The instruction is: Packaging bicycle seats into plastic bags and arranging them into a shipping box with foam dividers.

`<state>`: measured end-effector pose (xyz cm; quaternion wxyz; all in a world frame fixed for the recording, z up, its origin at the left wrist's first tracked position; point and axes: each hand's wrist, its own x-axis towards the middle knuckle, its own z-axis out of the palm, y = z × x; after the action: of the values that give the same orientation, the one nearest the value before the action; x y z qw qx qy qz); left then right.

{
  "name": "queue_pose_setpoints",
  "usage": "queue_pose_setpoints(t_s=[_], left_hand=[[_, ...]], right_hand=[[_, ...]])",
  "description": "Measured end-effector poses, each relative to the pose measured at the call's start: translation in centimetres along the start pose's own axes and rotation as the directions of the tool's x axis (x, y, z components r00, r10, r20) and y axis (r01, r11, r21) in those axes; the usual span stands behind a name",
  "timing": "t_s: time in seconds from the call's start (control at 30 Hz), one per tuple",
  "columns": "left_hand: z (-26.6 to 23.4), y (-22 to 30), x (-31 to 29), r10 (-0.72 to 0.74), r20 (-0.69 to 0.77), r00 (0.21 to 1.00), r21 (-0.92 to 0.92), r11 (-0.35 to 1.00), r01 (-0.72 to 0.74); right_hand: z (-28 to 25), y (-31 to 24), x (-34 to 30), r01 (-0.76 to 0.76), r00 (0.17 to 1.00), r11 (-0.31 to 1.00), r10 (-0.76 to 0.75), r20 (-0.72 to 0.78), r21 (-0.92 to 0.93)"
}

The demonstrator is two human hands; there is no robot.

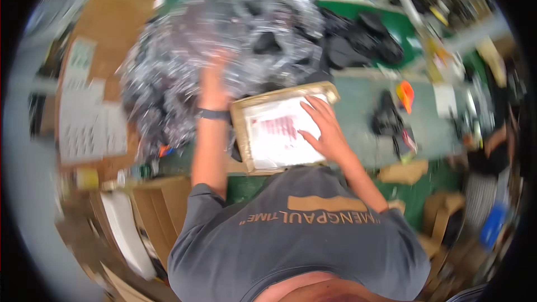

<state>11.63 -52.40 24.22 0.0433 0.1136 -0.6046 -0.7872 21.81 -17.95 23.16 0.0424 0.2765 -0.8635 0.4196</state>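
Note:
My left hand point(217, 61) is at the near side of a large heap of clear plastic bags point(162, 61) with dark things inside. Motion smears its fingers, so whether it grips a bag does not show. A shallow tan box point(241, 140) lies tilted on the table right in front of my body. Inside it is a white sheet or packet point(268, 154) with reddish marks. My right hand point(327, 131) rests over the right part of this white surface, fingers spread and holding nothing.
Dark soft items point(358, 39) lie beyond the box on the green table point(352, 100). To the right are a black item point(386, 114) and an orange piece point(405, 96). A cardboard panel with papers point(92, 128) stands at left; an open carton point(159, 207) sits below it.

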Motion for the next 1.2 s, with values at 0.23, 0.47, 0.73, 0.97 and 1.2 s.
queue_pose_setpoints(t_s=[0.23,0.47,0.73,0.97,1.2], left_hand=[[-27.8,1.9,22.2,-0.136,-0.524,0.841,0.058,0.979,0.195],[-19.2,-5.9,18.2,0.349,-0.299,0.888,0.768,0.640,0.007],[3.4,-11.0,-2.9,0.688,0.028,0.725,0.982,0.118,-0.150],[14.3,-27.0,-10.3,-0.093,0.336,0.937,0.865,0.423,-0.269],[10.7,-39.1,-11.2,-0.358,0.268,0.894,0.936,0.316,-0.154]], right_hand=[[-3.0,23.8,-12.6,-0.637,0.750,0.767,0.592,-0.294,-0.082],[-13.5,40.8,-13.8,-0.873,0.487,0.415,0.754,-0.441,-0.255],[-9.4,53.0,-11.3,-0.889,0.312,0.200,0.923,-0.224,-0.412],[-6.7,40.3,-12.2,-0.778,0.605,0.518,0.771,-0.198,-0.356],[-5.5,18.9,-19.2,-0.804,0.531,0.455,0.839,-0.117,-0.383]])
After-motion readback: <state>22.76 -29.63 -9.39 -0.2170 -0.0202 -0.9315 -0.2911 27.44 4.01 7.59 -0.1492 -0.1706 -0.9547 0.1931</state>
